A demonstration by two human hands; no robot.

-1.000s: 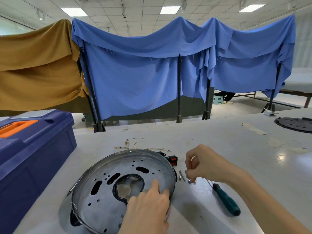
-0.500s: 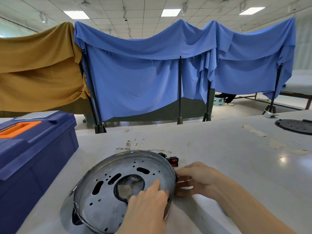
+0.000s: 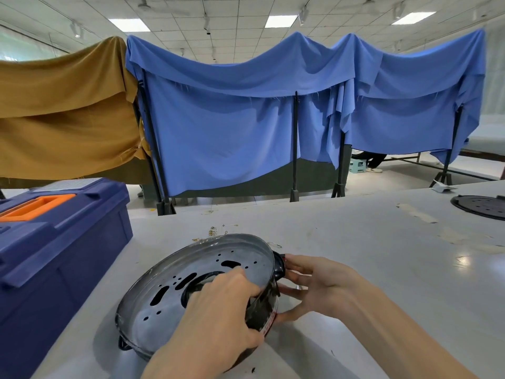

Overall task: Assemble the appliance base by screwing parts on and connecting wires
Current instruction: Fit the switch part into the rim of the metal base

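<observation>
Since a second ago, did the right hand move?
Yes. The right hand came down and left, toward the toolbox, and now holds the base by its side.

Bright overhead panels, wide-angle edge warping

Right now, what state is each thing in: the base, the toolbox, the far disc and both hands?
appliance base: tilted, near-right side raised.
toolbox: lid shut.
black disc: lying flat.
left hand: grips the base's near rim.
right hand: holds the base's right side.
</observation>
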